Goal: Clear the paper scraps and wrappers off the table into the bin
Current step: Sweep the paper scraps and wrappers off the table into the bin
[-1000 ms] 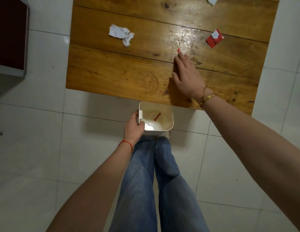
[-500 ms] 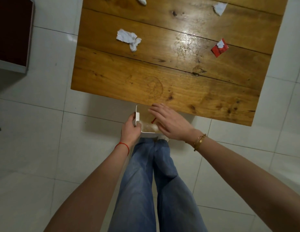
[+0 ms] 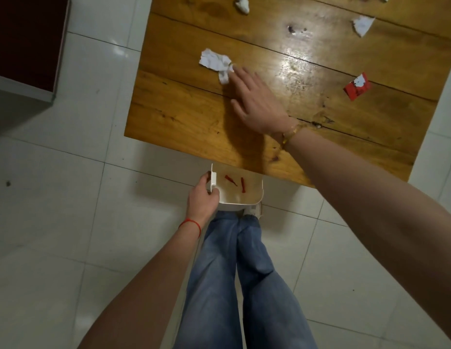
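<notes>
Right hand [image 3: 254, 102] spread flat, empty, fingertips touching the crumpled paper [image 3: 215, 62] upper centre; left hand [image 3: 203, 195] grips the bin [image 3: 244, 204] below. Next I pinch it and carry it down.

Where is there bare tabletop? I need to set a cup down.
Bare: the near-left corner of the table, and the shiny stretch between the right hand and red wrapper. Crowded: the far edge, with white scraps.
</notes>
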Demonstrator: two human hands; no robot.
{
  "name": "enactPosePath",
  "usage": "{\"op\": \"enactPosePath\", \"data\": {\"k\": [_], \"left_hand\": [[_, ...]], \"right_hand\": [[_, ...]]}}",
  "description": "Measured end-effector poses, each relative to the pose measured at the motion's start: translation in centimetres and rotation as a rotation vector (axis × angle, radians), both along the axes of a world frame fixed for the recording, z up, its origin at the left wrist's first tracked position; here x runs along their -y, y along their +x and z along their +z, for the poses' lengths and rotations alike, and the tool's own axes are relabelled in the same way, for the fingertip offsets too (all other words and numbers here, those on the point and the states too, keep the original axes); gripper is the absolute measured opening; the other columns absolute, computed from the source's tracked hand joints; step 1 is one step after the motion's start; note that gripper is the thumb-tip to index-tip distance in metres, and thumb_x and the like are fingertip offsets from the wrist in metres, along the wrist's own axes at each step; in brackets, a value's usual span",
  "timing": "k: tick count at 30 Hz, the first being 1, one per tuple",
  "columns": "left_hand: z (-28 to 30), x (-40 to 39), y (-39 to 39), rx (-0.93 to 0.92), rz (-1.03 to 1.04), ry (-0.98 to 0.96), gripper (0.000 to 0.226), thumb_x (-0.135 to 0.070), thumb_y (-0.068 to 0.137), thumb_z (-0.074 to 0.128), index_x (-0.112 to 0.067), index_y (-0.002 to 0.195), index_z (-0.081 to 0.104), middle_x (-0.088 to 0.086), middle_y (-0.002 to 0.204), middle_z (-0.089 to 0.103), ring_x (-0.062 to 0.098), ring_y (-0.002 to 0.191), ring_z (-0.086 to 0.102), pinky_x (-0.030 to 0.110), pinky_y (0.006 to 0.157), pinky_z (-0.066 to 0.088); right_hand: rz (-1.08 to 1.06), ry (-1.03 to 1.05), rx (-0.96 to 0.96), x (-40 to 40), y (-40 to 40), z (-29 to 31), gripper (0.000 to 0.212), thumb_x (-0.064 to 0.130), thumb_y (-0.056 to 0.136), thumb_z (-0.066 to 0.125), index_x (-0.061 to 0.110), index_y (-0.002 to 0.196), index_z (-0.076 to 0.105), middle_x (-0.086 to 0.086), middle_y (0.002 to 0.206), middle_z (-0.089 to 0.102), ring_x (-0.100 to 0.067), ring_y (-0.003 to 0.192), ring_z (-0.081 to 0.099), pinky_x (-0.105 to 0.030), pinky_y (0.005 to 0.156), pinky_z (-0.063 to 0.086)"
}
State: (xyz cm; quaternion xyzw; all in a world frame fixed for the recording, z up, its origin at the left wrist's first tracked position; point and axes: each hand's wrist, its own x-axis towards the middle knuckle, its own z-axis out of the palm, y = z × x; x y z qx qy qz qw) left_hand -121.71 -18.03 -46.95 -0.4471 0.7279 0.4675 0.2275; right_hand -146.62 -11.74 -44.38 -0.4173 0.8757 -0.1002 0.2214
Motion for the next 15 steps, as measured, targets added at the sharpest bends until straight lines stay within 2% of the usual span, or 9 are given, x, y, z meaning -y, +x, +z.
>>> {"op": "enactPosePath", "data": {"k": [7, 11, 15], "left_hand": [[-0.4, 0.5, -0.5, -0.010, -0.009, 0.020, 0.054, -0.014, 0.088, 0.049, -0.021, 0.141, 0.041, 0.000, 0.121, 0.062, 0.005, 0.058, 0.056, 0.018, 0.052, 0.040], [0.0, 0.4, -0.6, 0.012, -0.019, -0.005, 0.052, -0.017, 0.088, 0.049, -0.021, 0.140, 0.042, 0.001, 0.119, 0.064, 0.011, 0.063, 0.059, 0.028, 0.064, 0.048], [0.2, 0.1, -0.4, 0.018, -0.047, -0.036, 0.050, -0.018, 0.087, 0.049, -0.022, 0.137, 0.045, 0.003, 0.119, 0.065, 0.020, 0.069, 0.060, 0.033, 0.072, 0.050]], "right_hand": [[0.101, 0.073, 0.042, 2.7, -1.8, -1.1, 0.061, 0.036, 0.100, 0.033, 0.013, 0.153, 0.011, -0.007, 0.162, 0.007, -0.022, 0.149, 0.004, -0.036, 0.122, 0.003], [0.117, -0.001, 0.027, 0.1, 1.6, -0.7, 0.057, 0.031, 0.099, 0.035, 0.013, 0.151, 0.020, -0.008, 0.160, 0.017, -0.023, 0.148, 0.012, -0.032, 0.118, 0.003], [0.138, -0.016, 0.106, -4.5, 7.3, -0.7, 0.056, 0.031, 0.099, 0.035, 0.015, 0.151, 0.021, -0.007, 0.160, 0.018, -0.022, 0.148, 0.012, -0.038, 0.121, 0.009]]}}
